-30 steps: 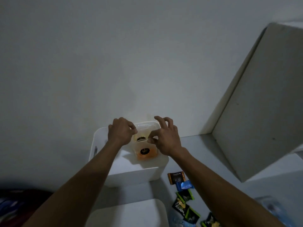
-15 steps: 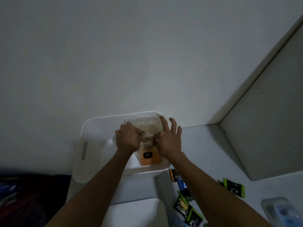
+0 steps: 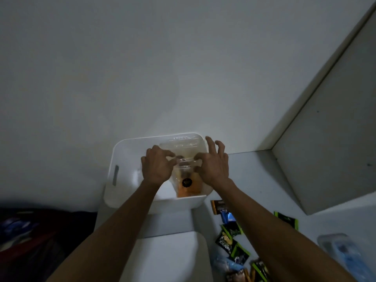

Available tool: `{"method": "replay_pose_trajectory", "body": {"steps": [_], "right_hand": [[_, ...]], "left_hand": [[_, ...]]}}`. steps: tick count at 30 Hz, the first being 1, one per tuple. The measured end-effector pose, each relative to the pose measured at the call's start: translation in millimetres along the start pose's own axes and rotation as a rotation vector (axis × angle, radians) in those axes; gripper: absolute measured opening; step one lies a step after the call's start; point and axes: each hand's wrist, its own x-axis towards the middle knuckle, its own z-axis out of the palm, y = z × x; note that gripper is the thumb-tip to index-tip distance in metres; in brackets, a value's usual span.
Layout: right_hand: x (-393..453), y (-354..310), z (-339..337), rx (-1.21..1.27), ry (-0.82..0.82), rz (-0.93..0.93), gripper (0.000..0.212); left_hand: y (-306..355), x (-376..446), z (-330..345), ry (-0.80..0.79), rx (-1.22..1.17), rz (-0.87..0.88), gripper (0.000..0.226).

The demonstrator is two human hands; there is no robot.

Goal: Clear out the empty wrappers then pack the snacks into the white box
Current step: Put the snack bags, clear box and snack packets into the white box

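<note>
A clear container sits in the white box; snack packets lie on the surface right of it.

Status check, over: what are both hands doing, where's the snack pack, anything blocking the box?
Left hand and right hand pinch the clear snack pack. Pack sits inside the white box. Nothing blocks the box; loose snack packets wait on the counter.

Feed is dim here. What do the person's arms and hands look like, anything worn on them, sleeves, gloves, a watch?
Both forearms are bare right to the bottom frame edge, with no sleeve in view. The left hand and right hand wear no gloves. No watch, band or ring shows on either wrist or on the visible fingers, though the dim light could hide something thin. No markings or bandages show.
</note>
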Motion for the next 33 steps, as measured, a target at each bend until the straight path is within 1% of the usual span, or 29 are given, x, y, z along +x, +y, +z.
{"method": "replay_pose_trajectory", "body": {"steps": [6,9,13,18,22,26,30,33], "right_hand": [[-43.3,-2.4,-43.0,0.065,0.079,0.039,0.039],[-75.3,-0.1,-64.4,0.124,0.127,0.068,0.037],[-122.9,9.0,-90.0,0.184,0.189,0.088,0.036],[-180.4,41.5,-112.1,0.279,0.235,0.118,0.033],[-225.6,84.5,-130.1,0.34,0.293,0.185,0.028],[-273.1,140.8,-149.5,0.394,0.388,0.25,0.022],[-314.6,222.1,-153.4,0.456,0.461,0.36,0.024],[-337.7,291.9,-146.1,0.468,0.438,0.43,0.03]], "left_hand": [[1.5,-50.2,-38.2,0.102,-0.102,0.003,0.038],[7.6,-79.9,-51.4,0.141,-0.156,0.035,0.039],[23.4,-115.7,-56.4,0.169,-0.286,0.078,0.037],[54.6,-156.1,-49.0,0.175,-0.383,0.139,0.038],[93.6,-190.9,-34.7,0.162,-0.476,0.18,0.039],[139.9,-228.9,-2.2,0.117,-0.605,0.224,0.041],[198.0,-269.9,54.2,0.058,-0.649,0.208,0.043],[245.9,-301.0,105.0,0.006,-0.693,0.196,0.048]]}}
